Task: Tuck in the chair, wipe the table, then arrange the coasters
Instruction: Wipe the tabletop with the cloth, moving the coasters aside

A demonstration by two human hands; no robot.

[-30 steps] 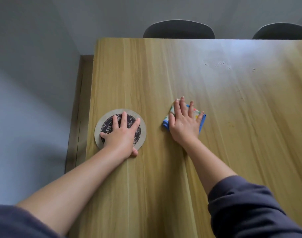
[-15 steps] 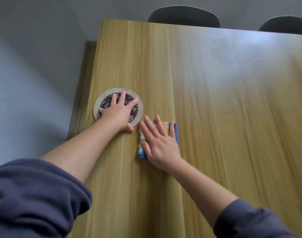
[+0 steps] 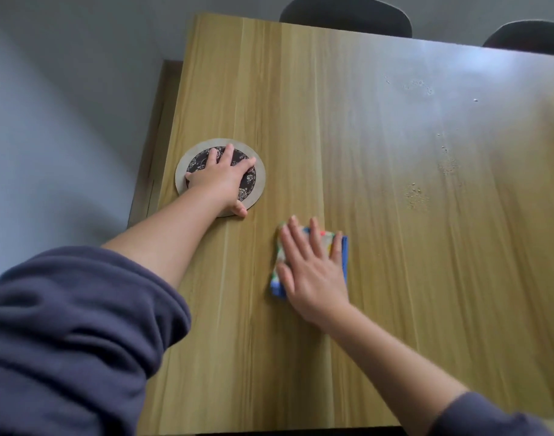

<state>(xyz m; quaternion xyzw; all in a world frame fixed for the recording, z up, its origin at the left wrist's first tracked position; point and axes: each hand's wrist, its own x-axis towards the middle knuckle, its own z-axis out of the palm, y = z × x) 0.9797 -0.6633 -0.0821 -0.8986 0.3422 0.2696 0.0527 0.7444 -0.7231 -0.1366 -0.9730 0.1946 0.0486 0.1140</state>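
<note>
Near the left edge of the table, the left hand lies with relaxed, spread fingers on the round coaster. To the right, the right hand presses straight fingers on the folded cloth beneath them.

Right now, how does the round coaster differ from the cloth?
The coaster is a round disc; the cloth is folded into a rough rectangle. The coaster has a tan rim around a dark patterned centre; the cloth is pale with a blue edge. The coaster lies near the left edge of the table under the left hand; the cloth sits further in under the right hand. Both lie flat, each under a flat palm.
</note>
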